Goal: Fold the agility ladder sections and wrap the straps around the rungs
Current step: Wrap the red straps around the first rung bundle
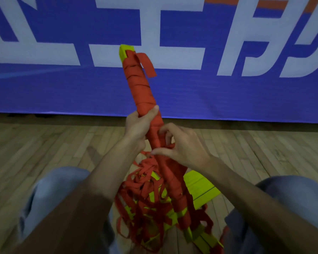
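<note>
Wooden floor (44, 143), blue banner (62, 85): rung bundle (141, 88) tilts away; left hand (138, 125) grips mid-length, right hand (182, 143) pinches strap (171, 145) just below.

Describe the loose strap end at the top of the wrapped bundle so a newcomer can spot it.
Start at the blue banner with white letters. In front of it rises a red-wrapped bundle gripped by the left hand, with a yellow tip. The strap end is the one flat red tail hanging free just below that tip, while the turns beside it lie tight.
</note>
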The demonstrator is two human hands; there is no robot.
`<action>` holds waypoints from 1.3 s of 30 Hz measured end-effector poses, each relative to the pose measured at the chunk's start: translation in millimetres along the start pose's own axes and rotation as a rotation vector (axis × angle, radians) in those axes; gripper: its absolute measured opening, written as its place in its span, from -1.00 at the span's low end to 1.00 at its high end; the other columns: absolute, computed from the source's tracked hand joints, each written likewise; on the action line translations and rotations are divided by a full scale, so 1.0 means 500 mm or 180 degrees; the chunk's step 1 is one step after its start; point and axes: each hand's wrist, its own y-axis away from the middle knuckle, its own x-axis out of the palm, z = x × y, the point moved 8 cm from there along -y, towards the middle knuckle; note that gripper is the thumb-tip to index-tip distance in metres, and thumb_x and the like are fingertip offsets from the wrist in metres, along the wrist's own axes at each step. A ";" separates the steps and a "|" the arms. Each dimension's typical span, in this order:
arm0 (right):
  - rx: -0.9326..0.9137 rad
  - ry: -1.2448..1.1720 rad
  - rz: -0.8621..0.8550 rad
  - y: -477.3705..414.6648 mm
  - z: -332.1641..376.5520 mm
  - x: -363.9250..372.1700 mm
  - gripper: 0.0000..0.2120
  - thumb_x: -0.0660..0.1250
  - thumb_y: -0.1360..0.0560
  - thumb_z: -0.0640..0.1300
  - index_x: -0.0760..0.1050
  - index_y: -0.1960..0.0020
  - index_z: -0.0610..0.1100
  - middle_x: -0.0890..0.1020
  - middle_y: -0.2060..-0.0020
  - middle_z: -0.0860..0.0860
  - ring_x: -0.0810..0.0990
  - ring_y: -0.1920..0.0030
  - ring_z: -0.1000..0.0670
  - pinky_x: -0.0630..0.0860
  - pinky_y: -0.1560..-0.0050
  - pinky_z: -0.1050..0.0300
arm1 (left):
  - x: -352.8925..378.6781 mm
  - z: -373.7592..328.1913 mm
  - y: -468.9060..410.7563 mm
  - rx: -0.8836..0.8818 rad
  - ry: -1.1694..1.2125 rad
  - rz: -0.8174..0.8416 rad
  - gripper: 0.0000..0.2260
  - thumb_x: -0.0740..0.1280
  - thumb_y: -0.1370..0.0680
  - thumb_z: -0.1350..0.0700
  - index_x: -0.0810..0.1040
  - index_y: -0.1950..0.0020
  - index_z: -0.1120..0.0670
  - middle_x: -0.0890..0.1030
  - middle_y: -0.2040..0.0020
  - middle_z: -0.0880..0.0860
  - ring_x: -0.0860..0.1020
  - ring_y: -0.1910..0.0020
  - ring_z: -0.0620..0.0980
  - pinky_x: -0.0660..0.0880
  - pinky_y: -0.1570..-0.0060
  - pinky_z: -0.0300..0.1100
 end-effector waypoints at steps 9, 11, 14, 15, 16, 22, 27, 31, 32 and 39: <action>0.0899 -0.0936 0.0598 0.005 -0.069 0.003 -0.57 0.54 -0.26 0.18 0.51 0.03 -0.03 0.59 0.19 0.10 0.52 0.25 0.20 0.42 0.20 0.31 | -0.003 -0.039 0.008 0.0052 0.0335 0.0232 -0.79 0.50 -0.45 0.12 0.60 0.02 0.21 0.65 0.08 0.21 0.64 0.00 0.30 0.59 -0.01 0.21; 0.1032 -0.1646 0.0931 0.013 -0.059 0.019 -0.64 0.51 -0.35 0.07 0.61 -0.02 -0.13 0.65 0.20 0.02 0.55 0.30 0.19 0.48 0.24 0.27 | 0.000 -0.050 0.014 0.0035 0.0474 0.0341 -0.79 0.47 -0.48 0.14 0.57 -0.02 0.23 0.64 0.10 0.22 0.65 0.11 0.28 0.63 0.08 0.15; 0.1173 -0.2388 0.1297 0.024 -0.030 0.026 -0.72 0.45 -0.39 0.03 0.62 0.01 -0.14 0.56 0.46 0.08 0.37 0.58 0.18 0.28 0.56 0.33 | 0.015 -0.060 0.024 -0.0007 0.0689 0.0597 -0.79 0.42 -0.52 0.12 0.54 -0.05 0.22 0.64 0.13 0.18 0.67 0.25 0.19 0.65 0.18 0.06; 0.1187 -0.2563 0.1287 0.025 -0.024 0.019 -0.79 0.44 -0.43 -0.06 0.61 0.03 -0.17 0.55 0.50 0.11 0.38 0.61 0.19 0.28 0.57 0.35 | 0.020 -0.062 0.029 -0.0009 0.0742 0.0653 -0.80 0.41 -0.52 0.11 0.55 -0.03 0.21 0.64 0.14 0.17 0.67 0.25 0.18 0.64 0.16 0.07; 0.1225 -0.2702 0.1222 0.024 -0.023 0.013 -0.85 0.43 -0.46 -0.17 0.60 0.03 -0.23 0.58 0.51 0.10 0.46 0.59 0.19 0.36 0.55 0.37 | 0.022 -0.062 0.028 -0.0002 0.0775 0.0664 -0.80 0.41 -0.53 0.09 0.55 -0.01 0.21 0.65 0.14 0.17 0.68 0.24 0.17 0.64 0.14 0.08; 0.1296 -0.2103 0.0535 0.020 -0.063 0.013 -0.79 0.59 -0.30 -0.06 0.70 0.11 -0.09 0.73 0.25 -0.09 0.72 0.15 -0.14 0.63 0.03 -0.21 | -0.001 -0.062 0.006 0.0444 -0.0273 0.0099 -0.61 0.44 -0.50 -0.06 0.47 -0.18 0.16 0.65 0.07 0.08 0.64 0.14 0.05 0.62 0.13 0.01; 0.1370 -0.1068 0.0215 0.024 -0.070 0.017 -0.64 0.53 -0.19 0.26 0.63 0.30 -0.03 0.65 0.44 -0.02 0.63 0.39 -0.04 0.56 0.32 -0.03 | 0.002 -0.051 0.009 0.0665 -0.0878 0.0070 -0.59 0.51 -0.39 -0.13 0.55 -0.14 0.00 0.66 0.14 -0.01 0.66 0.10 0.00 0.62 0.03 0.09; 0.1221 -0.0517 -0.0039 0.018 -0.062 0.011 -0.60 0.50 -0.26 0.25 0.40 0.50 0.06 0.50 0.56 0.04 0.47 0.50 0.04 0.33 0.44 0.10 | 0.000 -0.051 0.017 0.0920 -0.1214 -0.0034 -0.24 0.54 -0.23 -0.20 0.39 -0.36 -0.07 0.61 -0.02 -0.05 0.63 -0.04 0.01 0.59 -0.03 0.14; 0.1188 -0.0372 -0.0084 0.017 -0.059 0.007 -0.58 0.49 -0.28 0.24 0.36 0.51 0.07 0.46 0.57 0.06 0.45 0.49 0.06 0.29 0.43 0.12 | 0.004 -0.049 0.020 0.0919 -0.1266 0.0062 -0.25 0.55 -0.25 -0.18 0.38 -0.37 -0.09 0.59 -0.06 -0.06 0.61 -0.07 0.01 0.59 -0.04 0.13; 0.0998 0.0438 0.0159 0.023 -0.041 0.019 -0.55 0.31 -0.32 0.41 0.39 0.31 0.02 0.58 0.39 -0.01 0.59 0.28 -0.07 0.42 0.28 0.08 | 0.014 -0.036 0.035 0.1006 -0.1461 -0.0009 -0.24 0.59 -0.32 -0.05 0.30 -0.42 -0.04 0.52 -0.14 -0.02 0.57 -0.07 0.00 0.57 -0.07 0.10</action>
